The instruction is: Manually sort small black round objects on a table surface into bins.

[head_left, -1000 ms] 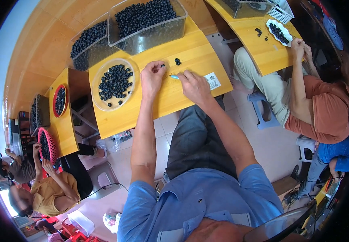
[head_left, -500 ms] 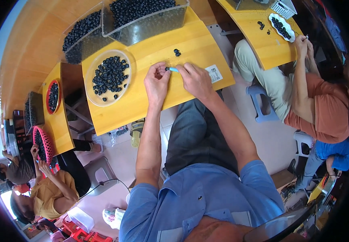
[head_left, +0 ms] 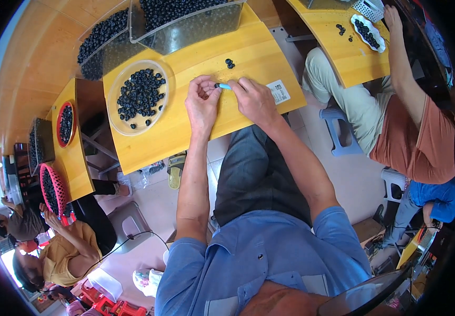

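Yellow table (head_left: 261, 52): left grip (head_left: 202, 101) pinches dark piece (head_left: 217, 85), right grip (head_left: 256, 101) blue tool (head_left: 225, 86)

Tan wall (head_left: 43, 76) left; pale tiled floor (head_left: 343, 195); blue-grey stool (head_left: 333, 115) right.

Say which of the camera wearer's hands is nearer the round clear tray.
Left. The left hand is right of the tray, apart from it; the right hand is farther right, near the white label.

Dressed in a blue shirt (head_left: 285, 247) with short sleeves (head_left: 335, 229) left and right, a small round button (head_left: 261, 257), paler patches (head_left: 314, 283) nearer, and dark trousers (head_left: 256, 189) farther off.
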{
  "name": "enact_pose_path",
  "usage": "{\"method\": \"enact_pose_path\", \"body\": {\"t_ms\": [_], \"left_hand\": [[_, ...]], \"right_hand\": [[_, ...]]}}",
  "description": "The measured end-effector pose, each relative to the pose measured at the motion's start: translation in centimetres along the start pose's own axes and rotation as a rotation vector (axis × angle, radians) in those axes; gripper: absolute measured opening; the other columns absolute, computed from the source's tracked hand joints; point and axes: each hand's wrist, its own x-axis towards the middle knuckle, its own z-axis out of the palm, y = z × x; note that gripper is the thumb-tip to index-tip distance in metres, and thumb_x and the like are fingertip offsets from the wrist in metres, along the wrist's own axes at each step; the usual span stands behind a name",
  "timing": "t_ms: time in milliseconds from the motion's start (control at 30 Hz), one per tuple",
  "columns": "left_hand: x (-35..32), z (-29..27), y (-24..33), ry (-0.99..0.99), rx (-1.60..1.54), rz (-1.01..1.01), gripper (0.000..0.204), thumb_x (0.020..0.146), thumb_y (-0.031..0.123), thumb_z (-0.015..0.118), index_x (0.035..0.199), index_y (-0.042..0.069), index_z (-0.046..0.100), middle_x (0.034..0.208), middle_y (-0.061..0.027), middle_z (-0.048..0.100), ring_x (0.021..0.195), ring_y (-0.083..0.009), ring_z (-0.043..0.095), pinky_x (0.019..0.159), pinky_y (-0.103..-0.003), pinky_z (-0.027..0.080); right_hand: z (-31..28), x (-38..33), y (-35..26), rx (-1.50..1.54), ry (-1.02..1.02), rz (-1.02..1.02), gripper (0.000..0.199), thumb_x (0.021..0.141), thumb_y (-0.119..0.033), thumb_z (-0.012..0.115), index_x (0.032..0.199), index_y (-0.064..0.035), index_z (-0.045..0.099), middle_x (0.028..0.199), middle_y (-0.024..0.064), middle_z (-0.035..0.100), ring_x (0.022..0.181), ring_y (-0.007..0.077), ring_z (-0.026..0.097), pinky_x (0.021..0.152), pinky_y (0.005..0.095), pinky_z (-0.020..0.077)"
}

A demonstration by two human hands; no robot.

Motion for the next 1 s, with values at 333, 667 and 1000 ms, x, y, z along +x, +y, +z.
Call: {"method": "enact_pose_path", "body": {"t_ms": [333,667,1000], "left_hand": [[-0.2,-0.6,0.2,0.042,-0.186,-0.015,0.029,0.092,-0.009,0.073,0.119,-0.003,0.065,0.104,-0.0049,0.066,0.093,-0.0090,0.065,0.085,-0.023,0.055],[1.2,-7.6,2.7,0.444,0.284,0.354,0.022,0.089,-0.002,0.076,0.110,0.003,0.074,0.105,-0.0093,0.068,0.096,-0.0191,0.067,0.084,-0.031,0.055],[8.0,-2.4,5.1,-0.236,0.586,0.370,0.026,0.088,-0.004,0.067,0.111,0.004,0.076,0.117,-0.0159,0.072,0.110,-0.0339,0.069,0.090,-0.039,0.057]], "right_hand": [[0.6,0.2,0.1,-0.034,-0.054,0.068,0.026,0.084,-0.006,0.065,0.109,-0.0017,0.070,0.093,0.0114,0.063,0.087,0.0282,0.070,0.073,0.0417,0.0592],[0.4,-0.1,0.6,-0.056,-0.010,0.069,0.022,0.085,-0.006,0.063,0.106,-0.0031,0.070,0.090,0.0108,0.062,0.083,0.0295,0.070,0.068,0.0442,0.0591],[0.7,0.1,0.3,-0.029,0.017,0.044,0.022,0.085,-0.008,0.064,0.105,-0.0033,0.069,0.089,0.0101,0.062,0.082,0.0288,0.070,0.068,0.0442,0.0587]]}}
